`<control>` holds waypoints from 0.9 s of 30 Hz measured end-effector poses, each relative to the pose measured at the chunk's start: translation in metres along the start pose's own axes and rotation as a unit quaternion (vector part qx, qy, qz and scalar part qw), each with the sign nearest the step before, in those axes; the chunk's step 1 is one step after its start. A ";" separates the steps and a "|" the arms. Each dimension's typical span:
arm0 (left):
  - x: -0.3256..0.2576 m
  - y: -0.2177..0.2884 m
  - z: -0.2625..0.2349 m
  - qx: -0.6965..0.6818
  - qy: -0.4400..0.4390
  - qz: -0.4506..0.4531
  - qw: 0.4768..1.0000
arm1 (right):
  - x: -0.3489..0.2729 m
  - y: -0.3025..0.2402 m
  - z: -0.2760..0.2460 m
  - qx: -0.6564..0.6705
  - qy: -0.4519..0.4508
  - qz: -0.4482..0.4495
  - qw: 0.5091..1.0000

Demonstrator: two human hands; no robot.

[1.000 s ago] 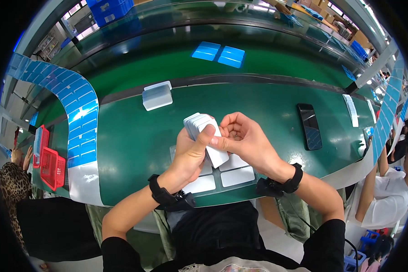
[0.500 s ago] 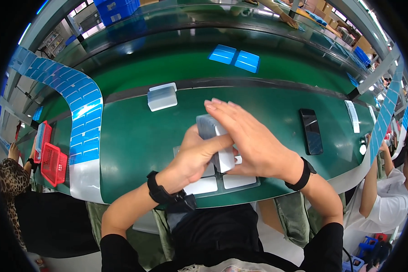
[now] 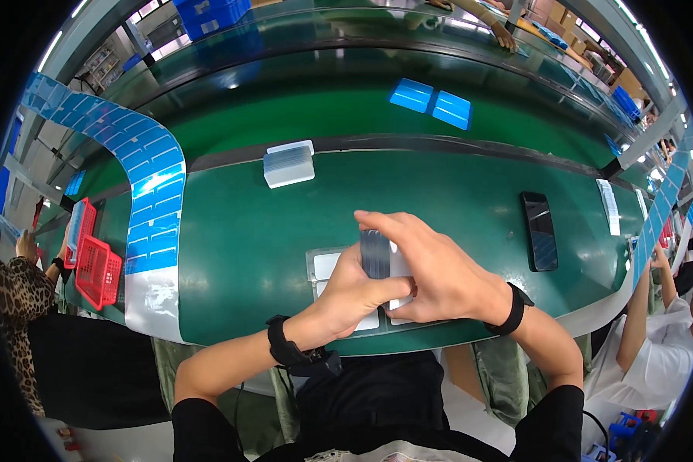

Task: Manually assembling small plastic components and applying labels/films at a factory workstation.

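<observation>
Both hands hold one thick stack of thin, grey-edged rectangular cards [image 3: 375, 258] above the table's near edge. My left hand [image 3: 345, 296] grips its left side, with the thumb reaching across toward the right hand. My right hand [image 3: 443, 273] curves around the right side, fingers over the far end, partly hiding the stack. Under the hands lies a clear-edged flat sheet with white rectangular panels [image 3: 325, 267], mostly covered. A second stack of similar pale cards [image 3: 289, 168] stands farther back, left of the hands.
A black phone [image 3: 540, 231] lies right on the green table [image 3: 239, 254]. Blue-and-white strip [image 3: 152, 208] drapes over the left side, near red baskets [image 3: 98, 269]. Two blue sheets [image 3: 431, 103] lie on the belt beyond. Co-workers sit at both sides; another person's hand [image 3: 506, 38] shows far back.
My hands have brought the card stack down and nearer to me, and its edges now face up. The two blue sheets have shifted right along the belt. The view has moved slightly.
</observation>
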State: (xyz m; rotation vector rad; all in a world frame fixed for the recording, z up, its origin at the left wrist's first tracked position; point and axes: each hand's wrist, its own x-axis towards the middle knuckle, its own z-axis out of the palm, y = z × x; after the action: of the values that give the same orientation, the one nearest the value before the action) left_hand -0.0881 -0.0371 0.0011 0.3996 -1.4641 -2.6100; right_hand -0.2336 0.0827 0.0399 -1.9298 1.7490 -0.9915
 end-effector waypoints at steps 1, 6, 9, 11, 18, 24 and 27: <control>0.000 -0.001 0.001 0.000 0.001 0.000 1.000 | 0.000 0.000 0.002 -0.031 0.014 -0.020 0.999; 0.000 -0.002 0.000 0.051 0.000 -0.005 0.999 | -0.006 0.003 0.010 -0.113 0.041 -0.066 0.991; 0.001 0.004 -0.006 0.038 -0.053 -0.044 0.997 | -0.011 -0.003 0.003 -0.095 0.049 -0.046 0.993; 0.003 0.024 -0.002 0.019 -0.086 -0.081 0.993 | -0.014 -0.003 -0.007 -0.073 0.038 0.013 0.996; 0.012 0.029 -0.010 0.031 -0.187 -0.078 0.979 | -0.020 0.000 -0.006 -0.117 0.126 -0.085 0.981; 0.005 0.036 -0.009 0.062 -0.256 -0.076 0.962 | -0.031 -0.007 -0.007 -0.107 0.102 -0.055 0.987; 0.009 0.065 -0.007 0.219 -0.198 -0.069 0.953 | -0.037 0.000 -0.013 -0.070 0.133 -0.067 0.986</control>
State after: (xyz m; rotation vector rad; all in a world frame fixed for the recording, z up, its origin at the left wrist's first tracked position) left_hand -0.0964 -0.0788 0.0517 0.0047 -2.2364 -2.5539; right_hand -0.2423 0.1208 0.0388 -2.1059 1.8960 -1.2540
